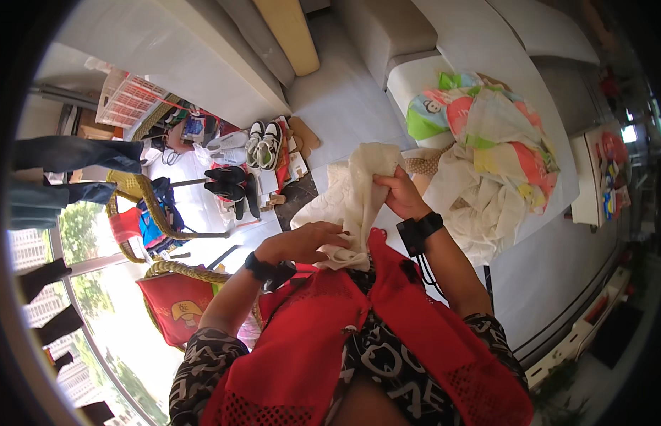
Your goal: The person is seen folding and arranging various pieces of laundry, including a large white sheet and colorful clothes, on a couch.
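A cream-coloured cloth, partly quilted or textured, hangs bunched in front of my chest between both hands. My left hand grips its near edge, with the fingers curled over the fabric. At its right side my right hand pinches the cloth between thumb and fingers. The cloth's lower side and the fingertips beneath it are hidden. Close to my right hand, a heap of similar pale fabric lies on a white surface. Beside that heap rests a crumpled printed cloth in coral, green and yellow.
Several pairs of shoes stand on the floor ahead to the left, near stacked cardboard. Wicker chairs hold a red cushion and folded clothes. Dark trousers hang by the window. A white basket is at upper left.
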`<state>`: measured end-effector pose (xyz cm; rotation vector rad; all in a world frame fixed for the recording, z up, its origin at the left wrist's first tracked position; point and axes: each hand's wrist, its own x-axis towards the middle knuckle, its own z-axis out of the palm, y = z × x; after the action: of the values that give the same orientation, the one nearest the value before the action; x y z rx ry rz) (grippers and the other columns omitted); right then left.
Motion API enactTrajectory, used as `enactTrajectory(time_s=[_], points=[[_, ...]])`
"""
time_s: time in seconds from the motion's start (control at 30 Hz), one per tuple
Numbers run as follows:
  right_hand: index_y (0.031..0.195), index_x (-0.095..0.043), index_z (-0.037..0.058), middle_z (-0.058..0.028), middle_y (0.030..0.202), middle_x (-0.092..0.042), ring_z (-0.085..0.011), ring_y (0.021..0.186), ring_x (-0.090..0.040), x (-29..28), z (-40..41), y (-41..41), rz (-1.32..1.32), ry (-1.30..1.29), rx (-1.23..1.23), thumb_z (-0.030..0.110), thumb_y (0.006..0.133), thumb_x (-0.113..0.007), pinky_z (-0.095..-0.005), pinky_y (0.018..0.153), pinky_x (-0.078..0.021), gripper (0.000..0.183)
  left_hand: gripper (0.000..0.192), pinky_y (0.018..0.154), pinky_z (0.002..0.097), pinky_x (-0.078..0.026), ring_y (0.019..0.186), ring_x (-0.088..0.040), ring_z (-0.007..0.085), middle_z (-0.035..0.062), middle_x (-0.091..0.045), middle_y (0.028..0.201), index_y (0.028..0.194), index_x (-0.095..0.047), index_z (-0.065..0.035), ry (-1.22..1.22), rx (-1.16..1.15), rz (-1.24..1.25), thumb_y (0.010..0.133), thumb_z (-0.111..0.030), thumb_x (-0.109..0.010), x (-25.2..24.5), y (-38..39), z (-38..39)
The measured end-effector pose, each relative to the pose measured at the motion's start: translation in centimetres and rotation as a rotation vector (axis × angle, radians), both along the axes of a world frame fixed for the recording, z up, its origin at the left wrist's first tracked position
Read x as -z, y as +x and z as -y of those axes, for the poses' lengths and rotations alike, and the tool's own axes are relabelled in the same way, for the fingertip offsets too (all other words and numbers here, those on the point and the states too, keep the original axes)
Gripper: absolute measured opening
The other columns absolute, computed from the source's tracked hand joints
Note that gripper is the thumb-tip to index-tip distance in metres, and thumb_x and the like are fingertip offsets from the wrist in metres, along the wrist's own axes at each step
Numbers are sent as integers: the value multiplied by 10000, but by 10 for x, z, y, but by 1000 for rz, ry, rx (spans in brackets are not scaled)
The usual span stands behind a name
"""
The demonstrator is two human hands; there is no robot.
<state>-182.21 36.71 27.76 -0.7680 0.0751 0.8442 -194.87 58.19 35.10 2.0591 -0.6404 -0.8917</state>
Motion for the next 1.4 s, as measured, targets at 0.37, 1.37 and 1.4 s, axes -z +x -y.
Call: enactTrajectory(time_s=[0.37, 1.37, 1.4], points=[[1266, -414, 27, -88, 1191, -530, -217, 1102, -524, -29, 0, 37, 149, -54, -31, -56, 799, -517, -358, 949, -430, 486, 263, 746, 259, -467, 829, -587, 113, 54, -648, 902, 994, -647, -19, -218, -806, 60, 858, -241, -620, 6, 86, -19], [1078, -539, -22, -98, 866, -615, -180, 774, -594, -98, -204, 278, 925, -902, 132, 202, 818, -622, -277, 714, -471, 353, 125, 856, 307, -491, 923, -585, 158, 76, -614, 981, 947, -574, -42, -1418, -844, -466, 886, -151, -571, -68, 407, -155], [1067, -552, -20, -82, 846, -622, -155, 746, -591, -108, -196, 296, 907, -719, 176, 185, 834, -599, -260, 700, -469, 314, 123, 849, 305, -491, 912, -583, 158, 75, -614, 976, 937, -575, -47, -1387, -903, -407, 886, -159, -572, -70, 419, -165]])
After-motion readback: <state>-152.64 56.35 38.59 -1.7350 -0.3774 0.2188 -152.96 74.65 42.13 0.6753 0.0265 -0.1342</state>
